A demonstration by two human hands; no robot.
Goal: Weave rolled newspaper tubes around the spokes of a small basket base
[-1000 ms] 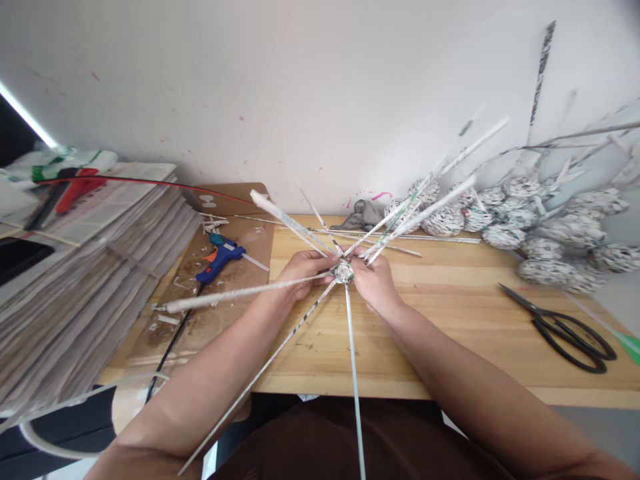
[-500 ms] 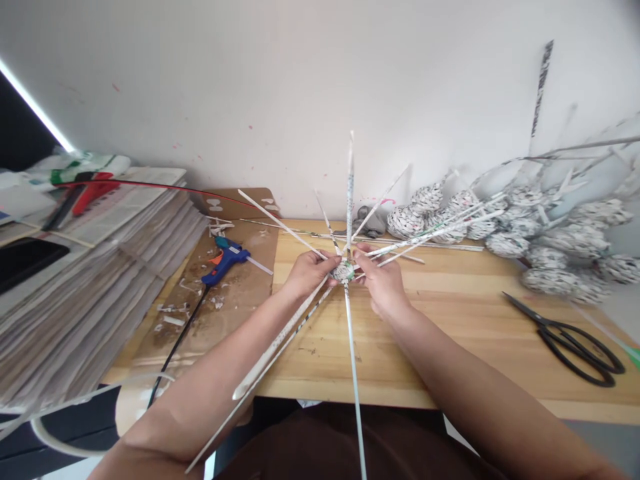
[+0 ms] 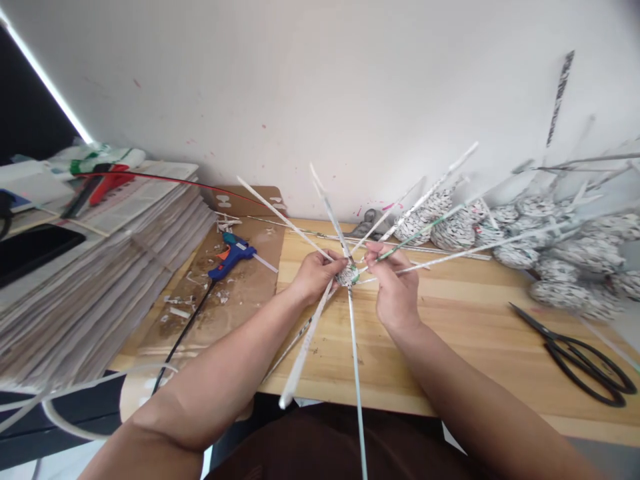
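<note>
A small round woven paper piece [image 3: 347, 275] is held above the wooden table, with several rolled paper sticks spreading out from it in all directions. My left hand [image 3: 320, 275] pinches its left edge between thumb and fingers. Just right of the weave, my right hand [image 3: 395, 283] is closed on a greenish paper stick [image 3: 440, 219] that slants up to the right. Another white stick [image 3: 480, 248] passes by the right hand toward the right side. One stick [image 3: 356, 360] points down toward my body.
Black scissors [image 3: 575, 353] lie at the right of the table [image 3: 465, 373]. Woven paper shapes [image 3: 565, 250] are piled at the back right. A blue glue gun [image 3: 231, 259] rests on cardboard at left, beside stacked newspapers [image 3: 115, 267] carrying a phone [image 3: 37, 257].
My right hand has moved slightly right, away from the weave, drawing a greenish stick out from the bunch. The sticks on the right have fanned apart, and the view has shifted a little.
</note>
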